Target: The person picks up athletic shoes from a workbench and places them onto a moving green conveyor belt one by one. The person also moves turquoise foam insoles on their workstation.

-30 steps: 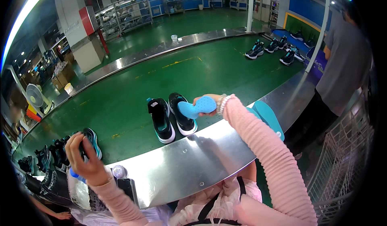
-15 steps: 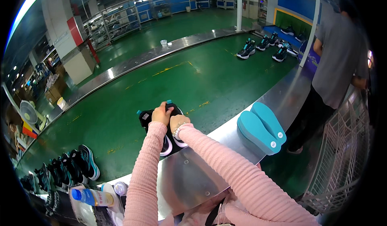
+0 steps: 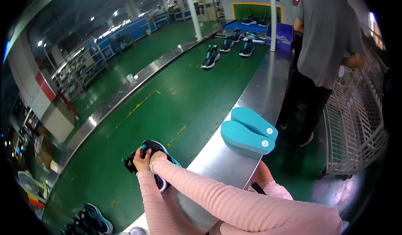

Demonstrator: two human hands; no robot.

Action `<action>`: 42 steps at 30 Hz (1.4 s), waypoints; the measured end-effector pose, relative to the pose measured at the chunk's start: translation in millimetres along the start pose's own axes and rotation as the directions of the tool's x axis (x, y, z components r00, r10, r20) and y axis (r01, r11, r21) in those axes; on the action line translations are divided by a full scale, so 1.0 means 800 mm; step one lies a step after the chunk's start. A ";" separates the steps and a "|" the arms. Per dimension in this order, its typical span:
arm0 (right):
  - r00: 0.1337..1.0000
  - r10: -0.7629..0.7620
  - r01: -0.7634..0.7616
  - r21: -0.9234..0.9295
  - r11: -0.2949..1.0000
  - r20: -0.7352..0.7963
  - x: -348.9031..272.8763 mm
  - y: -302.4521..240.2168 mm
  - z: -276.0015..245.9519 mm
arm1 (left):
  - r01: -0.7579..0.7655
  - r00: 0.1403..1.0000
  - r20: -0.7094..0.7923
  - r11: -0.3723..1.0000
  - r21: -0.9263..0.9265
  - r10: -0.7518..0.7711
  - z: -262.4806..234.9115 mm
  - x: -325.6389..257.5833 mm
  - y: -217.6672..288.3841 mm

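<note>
Both my hands are at a pair of black sneakers at the belt's near edge. My left hand (image 3: 142, 161) has its fingers closed on the upper of one black sneaker (image 3: 155, 144), which has a teal-edged sole. Pressed close beside it, my right hand (image 3: 157, 156), with a beaded bracelet at the wrist, reaches to the same shoe; its fingers are hidden. The other black sneaker (image 3: 161, 184), with a pale sole edge, sits just below, partly covered by my arms. To the right, a stack of teal insoles (image 3: 247, 132) with round white stickers lies on the metal ledge (image 3: 213, 161).
The green conveyor belt (image 3: 197, 92) carries several black sneakers (image 3: 210, 57) at its far end. More sneakers (image 3: 90, 220) stand at the lower left. A person in a grey shirt (image 3: 326, 34) stands at the right beside a wire cart (image 3: 351, 126). A purple crate (image 3: 281, 38) is near the far post.
My view has swung to the right. The sneaker under my hands has turned from upright to slanting rightward, and my hands have drawn closer together on it.
</note>
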State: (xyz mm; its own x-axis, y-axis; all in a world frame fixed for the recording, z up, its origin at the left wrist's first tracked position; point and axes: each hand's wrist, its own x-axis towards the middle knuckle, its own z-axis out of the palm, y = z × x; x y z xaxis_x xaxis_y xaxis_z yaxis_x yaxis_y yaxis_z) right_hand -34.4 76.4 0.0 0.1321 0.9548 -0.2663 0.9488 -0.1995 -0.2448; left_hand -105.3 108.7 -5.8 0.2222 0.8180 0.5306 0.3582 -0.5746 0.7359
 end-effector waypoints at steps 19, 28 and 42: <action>0.891 0.234 0.155 0.745 0.648 -0.389 -0.340 0.229 0.073 | -0.542 0.442 0.762 0.537 0.647 -0.473 -0.005 0.011 0.128; 0.799 0.226 0.199 0.601 0.774 -0.556 -0.345 0.231 0.077 | -0.655 0.355 0.650 0.318 0.685 -0.672 0.016 0.011 0.089; 0.921 0.079 0.266 0.765 0.587 -0.381 -0.349 0.249 0.030 | -0.653 0.352 0.585 0.255 0.713 -0.731 -0.031 0.001 0.203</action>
State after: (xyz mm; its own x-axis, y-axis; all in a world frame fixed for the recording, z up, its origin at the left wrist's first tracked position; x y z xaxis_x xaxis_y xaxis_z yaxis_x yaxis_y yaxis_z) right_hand 110.9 -235.2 2.9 0.3059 0.9478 0.0905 0.3728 -0.0318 -0.9274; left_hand -69.8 15.1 124.6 0.3470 0.7236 -0.5967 0.5925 -0.6623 -0.4586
